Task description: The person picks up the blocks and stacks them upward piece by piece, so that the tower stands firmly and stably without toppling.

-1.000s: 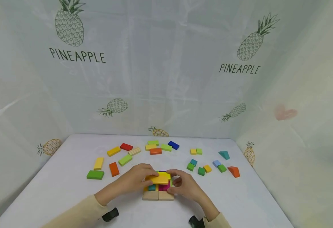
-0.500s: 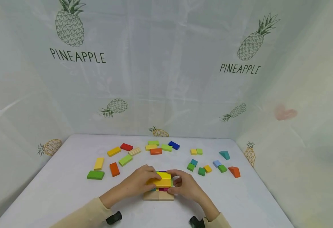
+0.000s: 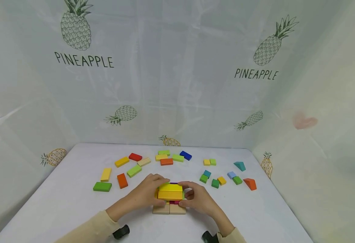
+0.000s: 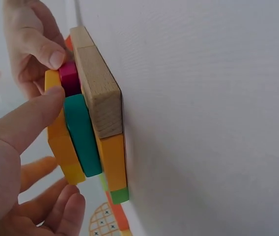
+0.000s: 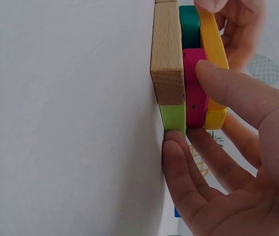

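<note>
A low layered stack of wooden building blocks stands between the hands. Plain wood blocks (image 3: 161,210) form its front bottom edge. Above them lie a teal block (image 4: 83,135) and a magenta block (image 5: 194,91), topped by an orange-yellow block (image 3: 170,195) and a brighter yellow block (image 3: 171,187) behind it. My left hand (image 3: 147,191) holds the top layer at its left end, thumb on the orange-yellow block's front face. From the right, my right hand (image 3: 199,197) grips the stack, its thumb against the magenta block and its fingers behind. Lower fingers touch a lime block (image 5: 173,117).
Loose rectangular blocks, such as a green block (image 3: 102,186) and an orange block (image 3: 122,181), lie to the left. Further back sits a blue block (image 3: 185,155). Small cubes and an orange triangle block (image 3: 250,184) are at right. A printed curtain (image 3: 177,84) backs the table.
The orange-yellow block has come down and toward me, now lined up before the brighter yellow block. My left fingers have shifted from its top to the left end. The right hand stays put.
</note>
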{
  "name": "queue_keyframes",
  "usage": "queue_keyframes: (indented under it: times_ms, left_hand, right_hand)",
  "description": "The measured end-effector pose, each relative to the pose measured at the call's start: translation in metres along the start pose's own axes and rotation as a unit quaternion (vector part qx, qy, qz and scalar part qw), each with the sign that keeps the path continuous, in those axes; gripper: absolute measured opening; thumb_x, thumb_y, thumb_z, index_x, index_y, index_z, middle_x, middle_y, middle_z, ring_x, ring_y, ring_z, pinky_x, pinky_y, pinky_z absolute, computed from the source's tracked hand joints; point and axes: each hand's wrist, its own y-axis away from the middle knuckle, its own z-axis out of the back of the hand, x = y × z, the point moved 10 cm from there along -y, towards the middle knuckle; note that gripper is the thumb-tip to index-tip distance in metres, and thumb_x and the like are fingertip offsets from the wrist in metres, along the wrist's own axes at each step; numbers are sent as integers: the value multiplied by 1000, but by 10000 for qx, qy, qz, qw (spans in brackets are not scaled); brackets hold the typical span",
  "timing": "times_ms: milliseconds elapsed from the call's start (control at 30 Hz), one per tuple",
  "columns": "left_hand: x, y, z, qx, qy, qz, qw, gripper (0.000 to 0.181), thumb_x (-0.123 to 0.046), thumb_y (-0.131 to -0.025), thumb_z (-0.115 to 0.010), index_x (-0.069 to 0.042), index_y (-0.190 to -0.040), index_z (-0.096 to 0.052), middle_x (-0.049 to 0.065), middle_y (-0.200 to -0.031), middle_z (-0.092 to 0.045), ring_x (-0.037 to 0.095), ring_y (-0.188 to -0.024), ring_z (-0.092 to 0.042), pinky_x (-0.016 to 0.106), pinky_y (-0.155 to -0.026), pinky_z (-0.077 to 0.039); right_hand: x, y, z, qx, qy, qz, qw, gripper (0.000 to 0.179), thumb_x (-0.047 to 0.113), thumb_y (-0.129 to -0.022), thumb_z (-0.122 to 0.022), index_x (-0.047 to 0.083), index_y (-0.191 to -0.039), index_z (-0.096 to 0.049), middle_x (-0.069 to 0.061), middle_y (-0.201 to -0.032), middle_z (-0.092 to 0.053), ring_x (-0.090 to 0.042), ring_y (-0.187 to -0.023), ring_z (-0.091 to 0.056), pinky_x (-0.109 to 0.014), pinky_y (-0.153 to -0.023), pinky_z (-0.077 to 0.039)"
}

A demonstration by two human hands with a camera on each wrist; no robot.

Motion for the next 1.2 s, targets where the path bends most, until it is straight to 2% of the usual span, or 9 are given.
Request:
queue_keyframes:
  times_ms: [133,400,633,833,1200]
  left_hand:
    - [6,-1,-4,86,17,115,9999,76,-42,-83,-93,-15,-148,-63,-1,-134,-64,19,-119,-54,47,-107,-54]
    - [9,-3,-7,125,231,113,9996,67,-40,-85,-91,-16,-142,-66,-6,-123,-63,12,-109,-59,44,-107,-55]
    - [9,-3,-8,127,353,193,9991,65,-41,-84,-91,-17,-140,-67,-6,-123,-64,13,-108,-59,45,-106,-55]
    - [12,-1,-10,257,525,340,9977,67,-41,-84,-92,-18,-141,-66,-4,-125,-67,15,-109,-59,48,-106,-55]
    - [14,-3,-12,317,441,237,9982,66,-38,-85,-91,-19,-143,-65,-4,-129,-68,15,-112,-60,48,-107,-55]
  right_hand:
    - [1,0,0,-42,29,48,10000,62,25,-88,-90,20,-144,-64,-5,-133,-67,-20,-98,-65,-27,-85,-61]
    - [1,0,0,-31,30,84,10000,63,25,-88,-90,19,-145,-64,-5,-134,-67,-20,-98,-65,-28,-86,-60]
    - [2,0,0,-22,39,119,9999,62,24,-88,-90,18,-145,-64,-6,-135,-67,-20,-98,-64,-31,-87,-61]
    - [2,-1,-1,-12,70,170,9998,63,24,-88,-90,18,-145,-63,-5,-133,-67,-19,-97,-64,-30,-86,-61]
    - [4,-1,1,-72,180,206,9996,63,25,-87,-90,13,-143,-63,-6,-130,-68,-19,-96,-65,-32,-86,-62]
